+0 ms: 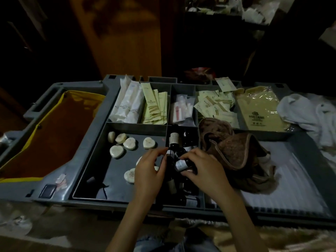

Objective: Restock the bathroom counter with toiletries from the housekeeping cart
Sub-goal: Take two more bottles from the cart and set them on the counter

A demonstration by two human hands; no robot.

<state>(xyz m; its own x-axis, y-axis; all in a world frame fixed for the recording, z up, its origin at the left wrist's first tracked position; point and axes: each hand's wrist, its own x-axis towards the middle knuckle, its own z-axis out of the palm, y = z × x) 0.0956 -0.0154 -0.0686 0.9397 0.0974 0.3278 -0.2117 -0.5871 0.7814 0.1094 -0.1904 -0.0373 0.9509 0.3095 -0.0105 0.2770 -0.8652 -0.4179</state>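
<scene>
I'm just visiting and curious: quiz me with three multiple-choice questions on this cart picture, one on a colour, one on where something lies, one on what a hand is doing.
1. What colour are the soaps?
A. cream-white
B. blue
C. black

2. Where does the brown towel lie?
A. on the soaps
B. just right of the bottles
C. on a hook

3. What is the right hand doing?
A. lying open and empty
B. gripping a small bottle
C. gripping a soap

Answers:
1 A: the heart-shaped pieces are pale cream.
2 B: it is heaped beside the bottles, on their right.
3 B: its fingers curl round a dark bottle with a white label.
</scene>
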